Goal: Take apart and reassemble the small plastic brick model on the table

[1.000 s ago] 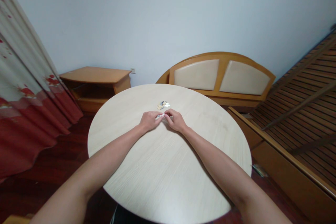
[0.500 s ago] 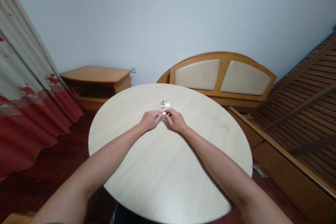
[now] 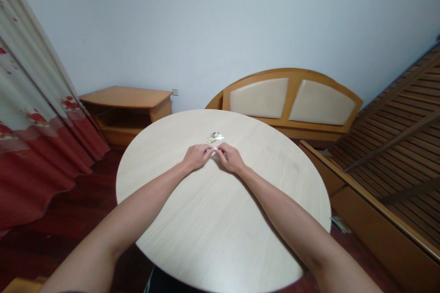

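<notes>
Both hands, the left hand (image 3: pixel 196 157) and right hand (image 3: pixel 231 158), are meeting fingertip to fingertip at the far middle of the round table (image 3: pixel 165 155), pinching a tiny white piece (image 3: pixel 213 149) between them, apparently to work it closely, just near of the small pile of pieces (image 3: pixel 215 137).

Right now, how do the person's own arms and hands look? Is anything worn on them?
Both arms are bare as far as the picture shows: no sleeves, no gloves. The left hand and the right hand show no watch or bracelet at the wrist; rings would be too small to tell. No markings can be seen on the forearms.
</notes>
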Demonstrator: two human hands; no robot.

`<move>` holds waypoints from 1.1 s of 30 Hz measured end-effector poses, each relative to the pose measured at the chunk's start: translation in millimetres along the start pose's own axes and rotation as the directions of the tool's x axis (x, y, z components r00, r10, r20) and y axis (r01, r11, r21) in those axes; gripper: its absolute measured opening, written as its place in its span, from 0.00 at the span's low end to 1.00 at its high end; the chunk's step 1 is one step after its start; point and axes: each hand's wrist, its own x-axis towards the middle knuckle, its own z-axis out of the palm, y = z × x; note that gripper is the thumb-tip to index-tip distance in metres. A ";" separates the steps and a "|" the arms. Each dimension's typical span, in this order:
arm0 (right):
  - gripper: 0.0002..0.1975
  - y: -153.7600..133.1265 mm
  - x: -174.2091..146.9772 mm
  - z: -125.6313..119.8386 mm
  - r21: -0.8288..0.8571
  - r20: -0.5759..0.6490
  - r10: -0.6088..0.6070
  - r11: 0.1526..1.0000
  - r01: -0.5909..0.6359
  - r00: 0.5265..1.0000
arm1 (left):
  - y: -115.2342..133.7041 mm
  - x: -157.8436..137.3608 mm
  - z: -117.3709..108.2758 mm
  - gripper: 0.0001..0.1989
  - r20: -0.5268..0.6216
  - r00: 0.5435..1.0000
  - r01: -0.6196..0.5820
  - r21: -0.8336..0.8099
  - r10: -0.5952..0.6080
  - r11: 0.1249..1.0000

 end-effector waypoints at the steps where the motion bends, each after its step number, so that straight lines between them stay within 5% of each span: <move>1: 0.18 0.6 0.0 0.4 -0.001 0.003 0.004 1.000 -0.004 1.000 | -0.3 -0.1 0.1 0.15 -0.009 1.000 -0.002 -0.007 0.002 1.000; 13: 0.19 1.2 0.2 0.2 0.015 0.049 0.006 1.000 -0.007 0.999 | -0.7 -1.4 -0.3 0.13 -0.048 0.998 -0.046 -0.067 0.043 0.997; 33: 0.13 -0.5 -0.3 -0.3 -0.005 0.011 0.001 1.000 -0.001 1.000 | 4.4 -1.0 -5.7 0.15 0.016 0.997 0.070 -0.012 -0.070 0.997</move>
